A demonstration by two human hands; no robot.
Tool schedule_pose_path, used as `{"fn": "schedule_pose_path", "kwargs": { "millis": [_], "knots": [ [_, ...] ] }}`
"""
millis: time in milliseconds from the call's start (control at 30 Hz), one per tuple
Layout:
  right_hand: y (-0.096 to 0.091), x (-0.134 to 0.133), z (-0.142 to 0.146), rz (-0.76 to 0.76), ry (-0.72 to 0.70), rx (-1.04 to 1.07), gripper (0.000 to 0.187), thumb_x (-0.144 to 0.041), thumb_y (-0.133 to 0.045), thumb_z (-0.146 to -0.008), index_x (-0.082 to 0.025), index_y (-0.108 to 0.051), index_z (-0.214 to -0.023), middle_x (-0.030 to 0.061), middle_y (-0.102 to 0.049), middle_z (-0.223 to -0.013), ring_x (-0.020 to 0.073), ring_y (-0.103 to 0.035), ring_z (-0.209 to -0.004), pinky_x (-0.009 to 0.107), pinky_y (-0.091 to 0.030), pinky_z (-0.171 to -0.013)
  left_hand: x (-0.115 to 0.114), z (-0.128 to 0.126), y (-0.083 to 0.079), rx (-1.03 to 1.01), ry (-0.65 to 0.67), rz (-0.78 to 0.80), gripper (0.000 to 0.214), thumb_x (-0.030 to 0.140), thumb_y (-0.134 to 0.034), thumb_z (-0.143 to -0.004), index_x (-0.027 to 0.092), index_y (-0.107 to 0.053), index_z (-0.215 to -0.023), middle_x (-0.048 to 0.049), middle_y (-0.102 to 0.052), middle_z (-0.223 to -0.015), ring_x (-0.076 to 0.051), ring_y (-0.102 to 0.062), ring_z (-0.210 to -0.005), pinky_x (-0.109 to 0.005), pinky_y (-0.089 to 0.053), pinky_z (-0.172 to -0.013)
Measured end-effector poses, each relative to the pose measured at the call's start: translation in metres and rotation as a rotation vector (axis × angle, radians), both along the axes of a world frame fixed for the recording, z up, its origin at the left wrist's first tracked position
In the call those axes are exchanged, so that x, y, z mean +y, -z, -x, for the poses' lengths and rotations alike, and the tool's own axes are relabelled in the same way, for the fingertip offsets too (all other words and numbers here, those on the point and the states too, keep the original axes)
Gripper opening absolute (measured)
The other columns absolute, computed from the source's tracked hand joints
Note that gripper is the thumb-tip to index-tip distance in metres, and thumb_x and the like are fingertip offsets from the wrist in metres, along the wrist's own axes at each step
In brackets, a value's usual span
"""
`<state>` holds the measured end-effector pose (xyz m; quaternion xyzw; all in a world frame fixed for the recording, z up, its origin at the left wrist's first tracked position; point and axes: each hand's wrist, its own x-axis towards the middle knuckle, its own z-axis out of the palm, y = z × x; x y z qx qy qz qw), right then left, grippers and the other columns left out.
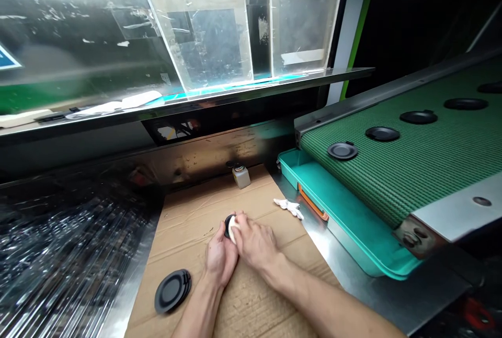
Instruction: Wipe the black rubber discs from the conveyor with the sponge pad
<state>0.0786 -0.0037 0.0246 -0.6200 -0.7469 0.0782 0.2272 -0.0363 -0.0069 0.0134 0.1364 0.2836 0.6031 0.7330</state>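
Note:
Above the cardboard sheet (188, 233), my left hand (216, 259) is closed around a black round plastic lid (227, 224), mostly hidden by my fingers. My right hand (257, 244) grips a white pad (232, 231) and presses it against the lid's face. To the left of my left forearm lies a small stack of black round lids (171, 292) with clip-like tabs at the edge. A small whitish bottle (241, 178) stands at the far end of the cardboard. Near its right edge rests a crumpled white cloth or glove (289, 207).
On the right, a green conveyor belt (431, 160) carries several black lids (343, 150). Beneath its end sits a teal tray (353, 212) with an orange clip (312, 203). Clear plastic sleeves (66, 265) cover the left side. A metal shelf edge (251, 87) crosses behind.

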Motion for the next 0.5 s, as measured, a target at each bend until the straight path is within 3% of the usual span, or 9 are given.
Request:
{"fn": "schedule_pose_path", "kwargs": {
  "millis": [133,267,433,500],
  "knots": [
    [0.003,-0.002,-0.001,0.029,0.064,0.005,0.032,-0.046,-0.026,-0.099,-0.024,-0.047,-0.109,0.0055,-0.068,-0.089,0.0201,-0.065,-0.074,0.027,-0.040,-0.063,0.002,0.002,0.002,0.001,-0.044,0.002,0.030,0.021,-0.043,-0.093,0.010,-0.063,-0.113,-0.0156,-0.062,-0.123,-0.025,-0.056,-0.118,-0.041,-0.046,-0.103],
    [0.007,0.000,-0.003,-0.036,-0.027,0.028,0.032,-0.047,-0.030,-0.098,-0.026,-0.046,-0.115,0.0053,-0.068,-0.096,0.0199,-0.065,-0.076,0.027,-0.038,-0.064,0.004,0.005,0.003,-0.021,0.002,0.011,0.030,0.021,-0.043,-0.093,0.010,-0.062,-0.114,-0.0162,-0.061,-0.124,-0.025,-0.057,-0.117,-0.041,-0.048,-0.101],
    [0.005,0.014,-0.024,0.003,0.158,0.154,0.030,-0.045,-0.033,-0.097,-0.023,-0.051,-0.108,0.0046,-0.069,-0.090,0.0198,-0.064,-0.077,0.027,-0.036,-0.063,0.004,0.008,0.003,0.003,0.012,-0.022,0.030,0.022,-0.044,-0.093,0.010,-0.059,-0.116,-0.0189,-0.057,-0.128,-0.031,-0.056,-0.118,-0.050,-0.050,-0.096],
    [0.003,0.017,-0.032,-0.009,0.152,0.280,0.030,-0.045,-0.035,-0.097,-0.024,-0.052,-0.109,0.0034,-0.069,-0.091,0.0187,-0.064,-0.079,0.026,-0.036,-0.063,0.004,0.009,0.003,0.010,0.011,-0.027,0.030,0.022,-0.045,-0.092,0.009,-0.059,-0.115,-0.0196,-0.057,-0.128,-0.032,-0.055,-0.119,-0.051,-0.050,-0.096]
  ]
}}
